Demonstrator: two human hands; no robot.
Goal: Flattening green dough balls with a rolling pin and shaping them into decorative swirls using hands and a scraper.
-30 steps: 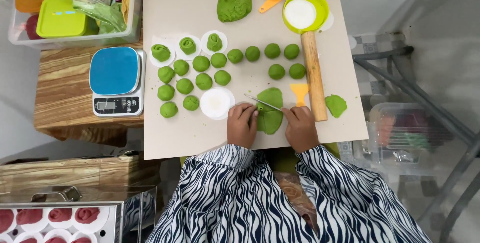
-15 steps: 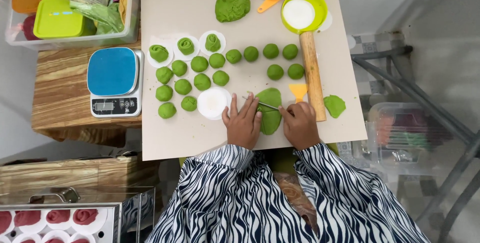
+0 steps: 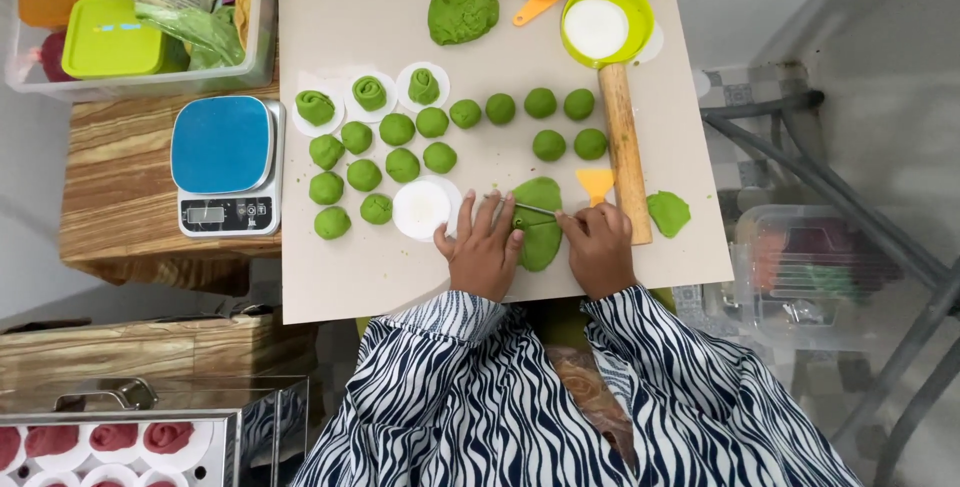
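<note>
Right now your left hand [image 3: 484,250] lies flat with its fingers spread and nothing in its grip, the fingertips pressing the left edge of the flattened green dough piece [image 3: 540,224] at the near middle of the bench [image 3: 330,277]. Your right hand [image 3: 600,247] has its grip closed on a thin metal tool [image 3: 535,210], whose tip lies across the top of that dough piece. Just left of your left hand sits a white paper round [image 3: 421,210], bare of dough. Beyond it the small green dough balls [image 3: 398,165] stand in rows, and three rolled green pieces [image 3: 369,93] rest on paper rounds at the far end of them. A wooden rolling pin [image 3: 624,152] lies lengthwise just right of your right hand, with a small yellow scraper [image 3: 595,183] beside it and a flat scrap of green dough [image 3: 668,213] on its other side. Farther up the bench are a large lump of green dough [image 3: 465,7] and a green-rimmed bowl [image 3: 600,25]. To the left, a blue-topped kitchen scale [image 3: 228,167] overlaps the bench edge.
</note>
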